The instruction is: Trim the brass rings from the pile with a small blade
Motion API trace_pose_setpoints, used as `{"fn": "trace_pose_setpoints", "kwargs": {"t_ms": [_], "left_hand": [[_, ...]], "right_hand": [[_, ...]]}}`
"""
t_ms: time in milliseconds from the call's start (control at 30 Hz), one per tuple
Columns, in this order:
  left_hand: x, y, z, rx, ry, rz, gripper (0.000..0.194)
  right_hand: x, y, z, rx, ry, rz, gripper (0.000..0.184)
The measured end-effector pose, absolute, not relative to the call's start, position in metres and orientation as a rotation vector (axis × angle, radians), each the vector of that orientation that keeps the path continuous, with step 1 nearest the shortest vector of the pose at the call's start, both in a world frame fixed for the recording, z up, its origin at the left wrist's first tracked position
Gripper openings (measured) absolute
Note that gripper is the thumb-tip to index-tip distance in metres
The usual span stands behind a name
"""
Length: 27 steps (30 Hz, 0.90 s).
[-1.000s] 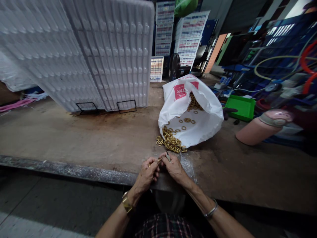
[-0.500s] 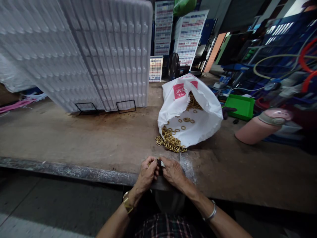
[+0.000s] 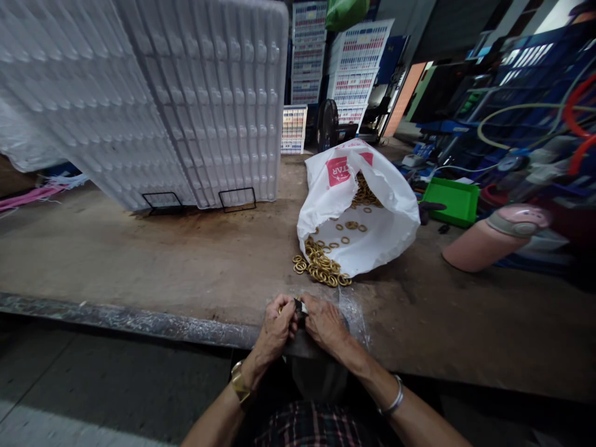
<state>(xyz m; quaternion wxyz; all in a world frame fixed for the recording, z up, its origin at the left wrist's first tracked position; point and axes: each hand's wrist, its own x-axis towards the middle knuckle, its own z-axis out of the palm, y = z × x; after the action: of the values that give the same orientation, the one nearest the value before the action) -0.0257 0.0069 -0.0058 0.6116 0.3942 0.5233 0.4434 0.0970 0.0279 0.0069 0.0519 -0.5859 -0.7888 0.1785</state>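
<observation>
Both hands meet at the table's near edge. My left hand [image 3: 275, 329] is closed in a pinch on a small brass ring, of which only a sliver shows. My right hand [image 3: 325, 322] is closed on a small dark tool [image 3: 298, 305] with a pale tip, pressed against the left fingers. Just beyond lies a heap of brass rings [image 3: 320, 267] spilling from a white plastic bag [image 3: 372, 217] with a red logo, and more rings sit inside it.
The worn brown table [image 3: 186, 261] has a foil-wrapped front edge. Tall white moulded trays [image 3: 195, 105] lean on black wire stands at the back left. A pink flask [image 3: 488, 239] lies on its side at the right, with a green tray [image 3: 454, 202] behind it.
My hands drew closer together and slightly lower. The pale tool tip that stood up from the right hand now lies down between the fingertips.
</observation>
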Motion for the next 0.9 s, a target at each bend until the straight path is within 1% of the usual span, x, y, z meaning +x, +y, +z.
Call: {"fn": "trace_pose_setpoints", "kwargs": {"t_ms": [167,267,300,433,533,600,667,800,900], "left_hand": [[-0.029,0.001,0.007,0.887,1.141,1.01,0.03],[-0.031,0.0,0.011,0.803,1.047,1.029,0.031],[-0.031,0.001,0.011,0.759,1.011,1.04,0.031],[-0.029,0.004,0.007,0.635,0.9,1.068,0.031],[-0.027,0.005,0.005,0.608,0.87,1.082,0.032],[-0.027,0.005,0.005,0.606,0.874,1.084,0.033],[-0.028,0.006,0.004,0.611,0.893,1.079,0.033],[-0.031,0.007,0.002,0.573,0.969,1.1,0.033],[-0.032,0.007,0.002,0.539,1.02,1.129,0.034]], "right_hand": [[0.107,0.042,-0.002,-1.848,-2.313,0.498,0.027],[0.112,0.049,-0.009,-1.721,-2.157,0.599,0.018],[0.112,0.05,-0.01,-1.652,-2.077,0.681,0.018],[0.105,0.043,-0.003,-1.459,-1.761,1.093,0.028],[0.099,0.037,0.006,-1.339,-1.664,1.42,0.03],[0.098,0.035,0.009,-1.274,-1.611,1.563,0.031],[0.097,0.035,0.008,-1.252,-1.587,1.539,0.029],[0.098,0.037,0.005,-1.311,-1.62,1.248,0.025],[0.099,0.036,0.006,-1.318,-1.711,1.188,0.026]]}}
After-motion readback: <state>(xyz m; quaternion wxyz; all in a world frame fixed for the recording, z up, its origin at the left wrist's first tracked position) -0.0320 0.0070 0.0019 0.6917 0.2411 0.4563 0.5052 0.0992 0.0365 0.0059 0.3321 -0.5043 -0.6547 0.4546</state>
